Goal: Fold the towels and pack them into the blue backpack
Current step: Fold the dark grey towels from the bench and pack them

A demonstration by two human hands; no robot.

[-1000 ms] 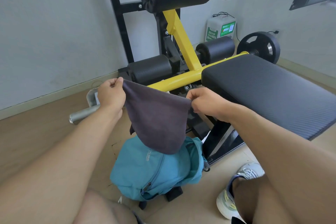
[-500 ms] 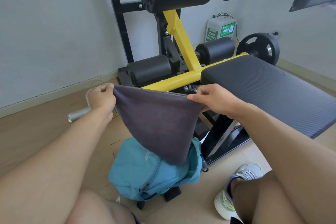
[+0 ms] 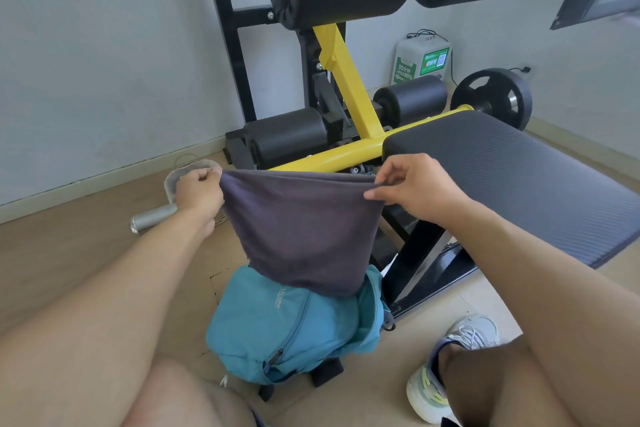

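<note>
Head view: a dark grey towel [image 3: 304,229] hangs in the middle of the frame, stretched by its top edge between two hands. It looks thin and soft, doubled over, with the top edge nearly straight and level, and the sides tapering down to a rounded lower end. That lower end hangs in front of the top of the blue backpack [image 3: 294,326]; whether it touches the pack cannot be told.

The left hand [image 3: 199,192], left of centre, is curled into a fist that grips the towel's left top corner. The right hand [image 3: 415,187], right of centre, pinches the right top corner between thumb and forefinger, the other fingers loosely bent above the cloth.

The backpack stands on the floor at lower centre, teal-blue, with a slanted zip pocket on its front and small print near the top. Its upper opening is hidden behind the towel.

Just right of the towel lies the black padded bench [image 3: 519,184], its near corner close to the right hand. Behind the towel runs the yellow frame bar [image 3: 332,156]. A silver handle [image 3: 152,218] lies on the floor beside the left wrist. A white sneaker [image 3: 450,367] sits at lower right. Bare wooden floor [image 3: 69,253] opens at the left of the frame.
</note>
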